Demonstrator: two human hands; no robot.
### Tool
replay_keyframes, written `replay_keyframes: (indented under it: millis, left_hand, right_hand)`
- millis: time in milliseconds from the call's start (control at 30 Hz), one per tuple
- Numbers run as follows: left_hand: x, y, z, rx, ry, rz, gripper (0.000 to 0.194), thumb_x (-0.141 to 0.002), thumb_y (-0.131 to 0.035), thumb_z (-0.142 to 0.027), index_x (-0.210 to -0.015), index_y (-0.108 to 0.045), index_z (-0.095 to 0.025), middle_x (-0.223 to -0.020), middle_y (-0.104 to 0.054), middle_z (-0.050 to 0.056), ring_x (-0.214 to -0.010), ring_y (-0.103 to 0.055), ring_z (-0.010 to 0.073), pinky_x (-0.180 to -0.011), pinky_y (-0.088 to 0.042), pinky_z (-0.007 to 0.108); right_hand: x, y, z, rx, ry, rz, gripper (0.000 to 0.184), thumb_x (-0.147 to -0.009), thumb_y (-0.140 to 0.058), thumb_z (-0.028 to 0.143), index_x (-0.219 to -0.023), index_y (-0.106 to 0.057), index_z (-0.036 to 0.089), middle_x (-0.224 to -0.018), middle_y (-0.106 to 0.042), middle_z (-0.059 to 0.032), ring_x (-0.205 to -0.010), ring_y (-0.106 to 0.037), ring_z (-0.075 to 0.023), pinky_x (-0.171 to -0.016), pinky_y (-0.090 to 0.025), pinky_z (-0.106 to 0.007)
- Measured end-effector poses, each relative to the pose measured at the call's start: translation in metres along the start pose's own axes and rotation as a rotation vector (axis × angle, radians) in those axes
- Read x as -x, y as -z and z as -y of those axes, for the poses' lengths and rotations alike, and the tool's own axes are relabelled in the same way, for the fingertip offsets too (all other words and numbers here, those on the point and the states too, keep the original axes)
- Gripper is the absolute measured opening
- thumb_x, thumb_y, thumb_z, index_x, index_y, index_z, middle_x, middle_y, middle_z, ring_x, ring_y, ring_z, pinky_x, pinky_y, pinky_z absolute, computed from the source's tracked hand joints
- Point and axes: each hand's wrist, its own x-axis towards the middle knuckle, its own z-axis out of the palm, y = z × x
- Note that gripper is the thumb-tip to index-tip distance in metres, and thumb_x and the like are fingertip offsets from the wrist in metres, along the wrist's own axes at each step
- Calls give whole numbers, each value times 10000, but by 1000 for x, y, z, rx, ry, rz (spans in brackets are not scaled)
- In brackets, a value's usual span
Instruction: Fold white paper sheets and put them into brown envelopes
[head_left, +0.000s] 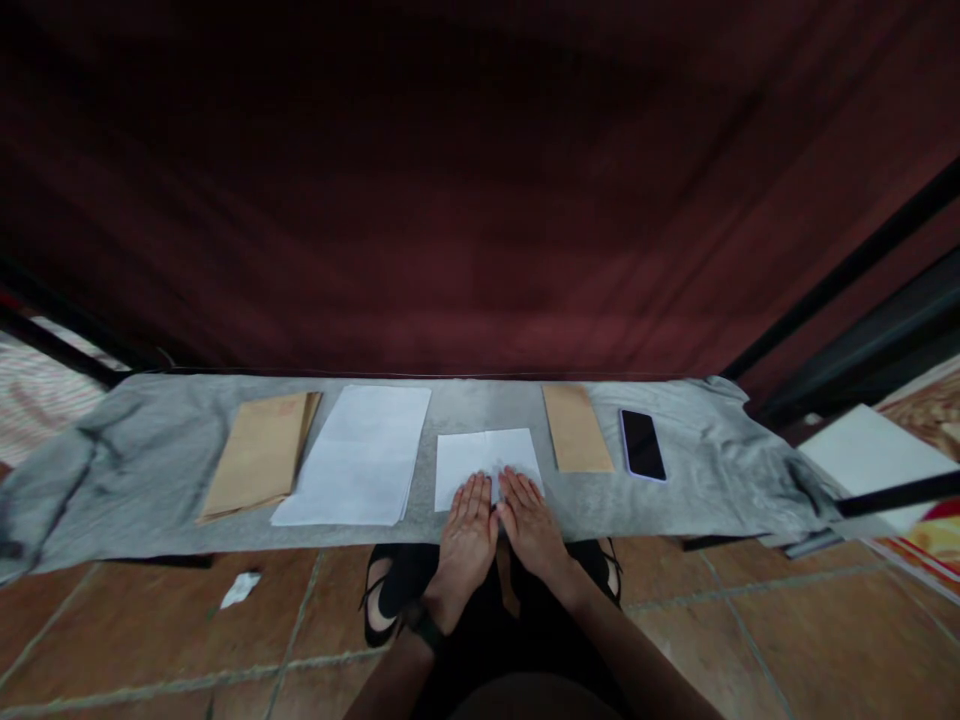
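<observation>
Brown papers [255,450] lie toward the cloth-covered bench's [705,450] left end, then flat, unfolded white sheets [360,455]. At the near edge, left hand [468,540] and right hand [534,530], fingers straight, gripping nothing, flatten a white paper [480,455], apparently part-folded. Rightward: brown piece [577,430], phone [643,444]; dark-red cloth [480,250] beyond, tiles [825,620] below.

Narrow gap between white sheet [463,462], brown paper [577,430]; curtain [450,220] beyond.

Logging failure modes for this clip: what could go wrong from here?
The small white paper sheet under the flat left hand and right hand could crease crookedly if they press unevenly. The larger white paper stack lies near the front edge of the grey cloth; a stray brush might slide it off.
</observation>
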Motion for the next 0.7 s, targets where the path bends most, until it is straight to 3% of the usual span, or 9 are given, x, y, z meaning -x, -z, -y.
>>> replay_keyframes:
  millis: [100,333,433,533,700]
  left_hand:
    - [2,-6,6,-27,17,-15,541,-1015,-312,-257,-1533,-361,-106,-1559,-440,148,-1485,-338,239,-1202,-353,445]
    - [8,-6,39,-94,116,-99,543,-1021,-325,-309,-1491,-422,-53,-1528,-462,202,-1462,-379,294,-1177,-373,492]
    - [-11,-8,37,-91,127,-86,540,-1022,-304,-305,-1473,-446,-44,-1526,-470,194,-1460,-385,286,-1191,-353,487]
    - [-39,-14,31,-54,79,-7,545,-1013,-289,-279,-1499,-416,-67,-1555,-445,156,-1476,-359,246,-1214,-323,445]
    - [-75,-24,34,-48,53,122,559,-985,-282,-213,-1509,-400,-63,-1566,-425,158,-1493,-323,246,-1216,-305,456]
  right_hand:
    - [-1,-6,2,15,8,6,494,-1071,-317,313,-1516,-423,126,-1555,-445,-112,-1463,-375,-212,-1211,-315,-432]
    - [8,-15,-24,99,-125,-17,517,-1064,-330,320,-1518,-407,84,-1555,-428,-158,-1452,-394,-257,-1197,-317,-476]
    - [-11,-17,-24,58,-159,-8,508,-1068,-299,325,-1492,-454,94,-1523,-478,-152,-1443,-409,-252,-1196,-317,-478]
    - [-42,-20,-16,-18,-106,32,508,-1069,-273,327,-1505,-446,132,-1545,-458,-110,-1455,-389,-221,-1206,-308,-444]
    - [-82,-33,-10,-29,-65,94,494,-1069,-264,291,-1481,-479,122,-1542,-465,-98,-1449,-396,-204,-1212,-294,-419]
